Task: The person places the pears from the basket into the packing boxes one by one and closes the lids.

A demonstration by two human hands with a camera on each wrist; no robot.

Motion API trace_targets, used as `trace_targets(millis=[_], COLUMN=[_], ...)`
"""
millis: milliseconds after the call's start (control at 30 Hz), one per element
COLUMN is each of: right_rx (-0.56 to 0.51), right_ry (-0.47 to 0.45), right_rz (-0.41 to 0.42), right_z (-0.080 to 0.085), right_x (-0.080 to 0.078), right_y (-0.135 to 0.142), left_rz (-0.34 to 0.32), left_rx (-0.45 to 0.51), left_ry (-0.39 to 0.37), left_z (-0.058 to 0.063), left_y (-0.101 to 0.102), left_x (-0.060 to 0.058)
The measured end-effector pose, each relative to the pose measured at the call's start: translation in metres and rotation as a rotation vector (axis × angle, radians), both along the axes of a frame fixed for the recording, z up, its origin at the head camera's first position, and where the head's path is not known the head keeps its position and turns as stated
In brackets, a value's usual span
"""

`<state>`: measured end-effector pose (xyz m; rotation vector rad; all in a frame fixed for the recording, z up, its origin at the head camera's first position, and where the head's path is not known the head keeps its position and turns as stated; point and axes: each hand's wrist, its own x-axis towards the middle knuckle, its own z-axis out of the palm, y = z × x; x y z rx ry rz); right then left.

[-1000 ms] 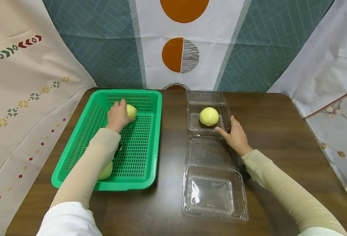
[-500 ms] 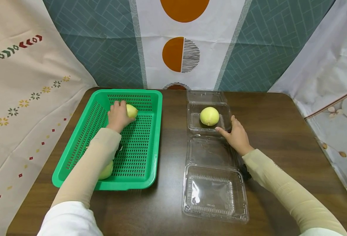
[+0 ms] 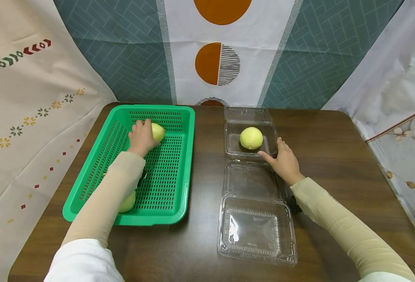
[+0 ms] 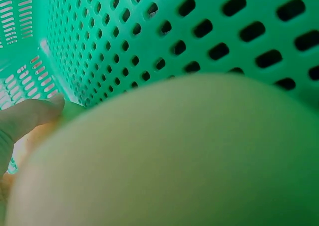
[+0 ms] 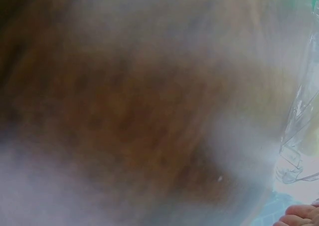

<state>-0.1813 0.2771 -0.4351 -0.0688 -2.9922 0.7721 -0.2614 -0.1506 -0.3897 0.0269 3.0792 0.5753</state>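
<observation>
In the head view, my left hand (image 3: 142,138) is inside the green basket (image 3: 189,156), fingers curled round a pale yellow fruit (image 3: 158,132) near the back wall. Part of another, greener fruit (image 3: 127,202) shows beneath the left forearm. A large blurred fruit surface (image 4: 164,156) fills much of the left wrist view, with a thumb at its left. My right hand (image 3: 284,162) spreads thumb and fingers about the front right corner of a clear plastic clamshell box (image 3: 228,145). One round yellow fruit (image 3: 251,138) sits in that box.
A second clear clamshell box (image 3: 256,231) lies opened nearer the front, its lid towards the first box. Both stand on a dark brown wooden table (image 3: 327,156). Patterned cloth (image 3: 299,70) hangs behind the table and along both sides.
Both hands keep almost the same place and pose. The whole head view has shifted very slightly; the fruits and boxes stay where they were.
</observation>
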Motion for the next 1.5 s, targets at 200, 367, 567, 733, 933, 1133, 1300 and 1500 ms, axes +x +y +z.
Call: trace_targets(millis=[200,367,567,733,933,1133,1300,1500], right_rx=[-0.002,0.001,0.004,0.005,0.009,0.004,-0.004,-0.008], right_ry=[0.001,0.007,0.004,0.005,0.004,0.001,0.008,0.01], right_rz=[0.0,0.003,0.003,0.004,0.002,-0.001,0.007,0.011], right_z=[0.0,-0.0006,-0.0005,-0.0006,0.0001,0.001,0.0009,-0.0007], right_x=[0.0004,0.001,0.0006,-0.0007,-0.0013,-0.0011,-0.0006,0.0005], right_y=[-0.0009,-0.0009,-0.0003,-0.0002,-0.0001,-0.0003,-0.0001,0.0003], left_rz=[0.0,-0.011,-0.017,-0.024,-0.016,-0.004,-0.006,-0.009], left_rx=[-0.007,-0.029,-0.048,-0.042,0.03,0.031,0.0,-0.003], left_ry=[-0.016,-0.017,-0.002,0.018,0.005,0.008,-0.007,-0.016], left_z=[0.0017,0.0027,0.0021,0.0017,0.0039,0.0045,0.0038,0.0028], left_y=[-0.0013,-0.0012,-0.0002,-0.0012,-0.0006,-0.0007,-0.0023,-0.0029], left_x=[0.0006,-0.0001,-0.0007,0.0001,0.001,0.0001,0.0004,0.0022])
